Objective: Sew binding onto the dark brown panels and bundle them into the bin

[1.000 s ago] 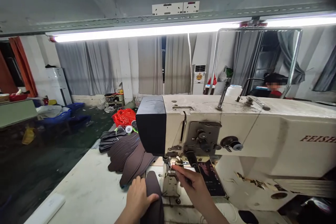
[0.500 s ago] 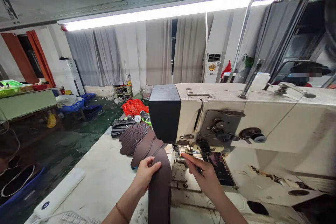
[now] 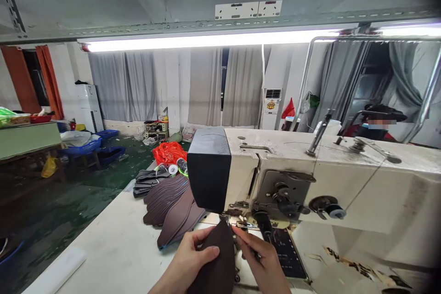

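Observation:
A dark brown, curved fabric piece (image 3: 217, 266) runs up to the needle area of the sewing machine (image 3: 275, 156), its narrow tip under the machine head. My left hand (image 3: 193, 255) grips this piece along its left side, thumb on top. My right hand (image 3: 260, 257) is closed at the piece's right edge, fingertips close by the presser foot (image 3: 223, 218). Something small and dark shows within the right hand's curled fingers, too hidden to name. To the left lies a fanned stack of similar brown pieces (image 3: 168, 197).
Behind the stack lie a dark grey bundle (image 3: 151, 181), thread spools (image 3: 172, 169) and a red plastic bag (image 3: 170, 151). A white bar-shaped object (image 3: 57, 271) rests at the table's left edge. A control panel (image 3: 287, 255) sits right of my hand. A person (image 3: 382, 124) is beyond the machine.
The brown piece has moved up to the needle area, my left hand moving with it. My right hand has come down beside the piece's edge. The camera view has tilted upward.

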Demonstrator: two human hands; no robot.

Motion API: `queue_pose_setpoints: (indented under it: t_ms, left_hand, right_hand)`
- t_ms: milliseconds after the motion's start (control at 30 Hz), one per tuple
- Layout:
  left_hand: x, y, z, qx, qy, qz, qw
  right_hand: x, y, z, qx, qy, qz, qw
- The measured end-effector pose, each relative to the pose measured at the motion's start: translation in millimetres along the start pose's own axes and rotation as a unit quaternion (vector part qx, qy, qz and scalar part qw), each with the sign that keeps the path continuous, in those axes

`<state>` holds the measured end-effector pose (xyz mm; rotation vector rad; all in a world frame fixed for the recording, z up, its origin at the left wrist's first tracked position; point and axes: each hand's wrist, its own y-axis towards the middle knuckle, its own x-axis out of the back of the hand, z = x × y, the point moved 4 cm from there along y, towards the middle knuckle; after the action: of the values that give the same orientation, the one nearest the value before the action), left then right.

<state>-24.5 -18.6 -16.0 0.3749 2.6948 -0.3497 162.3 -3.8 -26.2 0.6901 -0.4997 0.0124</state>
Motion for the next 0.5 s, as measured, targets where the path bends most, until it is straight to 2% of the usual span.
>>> queue_pose_setpoints:
  t_ms: [167, 367, 500]
  left_hand:
    - [-2.7, -0.6, -4.6, -0.007, 0.027, -0.017, 0.999]
    - [-0.9, -2.0, -4.9, -0.008, 0.019, -0.006, 1.0]
    - [5.4, -4.3, 3.7, 0.002, 0.02, 0.037, 0.999]
  right_hand:
    - [0.5, -2.2, -2.3, 0.002, -0.026, -0.007, 1.0]
    - [0.6, -1.1, -1.1, 0.014, -0.013, 0.003, 1.0]
    - [-0.2, -3.1, -4.1, 0.016, -0.02, 0.016, 1.0]
